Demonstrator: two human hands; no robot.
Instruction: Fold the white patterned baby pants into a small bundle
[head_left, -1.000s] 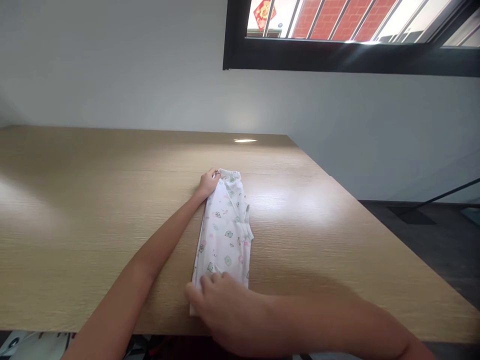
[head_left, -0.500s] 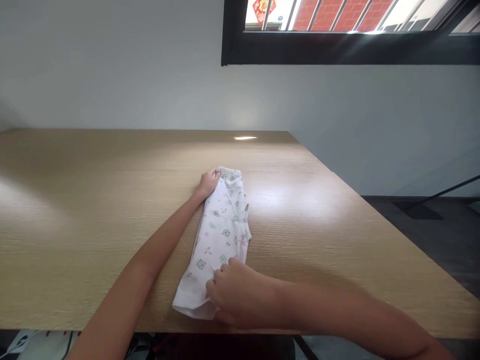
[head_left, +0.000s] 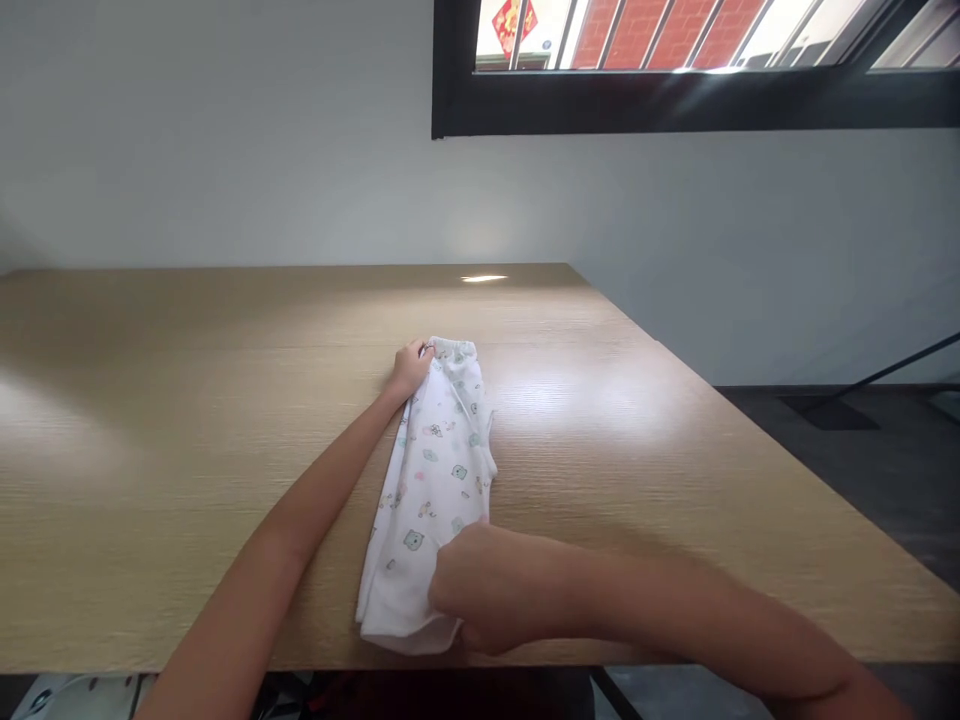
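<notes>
- left hand [head_left: 411, 368] stretched way out, fingers pinched on the far waistband corner of the folded pants [head_left: 435, 480]
- right hand [head_left: 480, 592] curled shut on the pants' near end, lifting it a bit
- pants are white with tiny prints, lying lengthwise by the near edge of the wooden table [head_left: 187, 400]

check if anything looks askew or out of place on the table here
The printed garment lies slanted, its near end reaching the table edge under the right hand; the left hand pins the waistband. Nothing spilled or damaged.
</notes>
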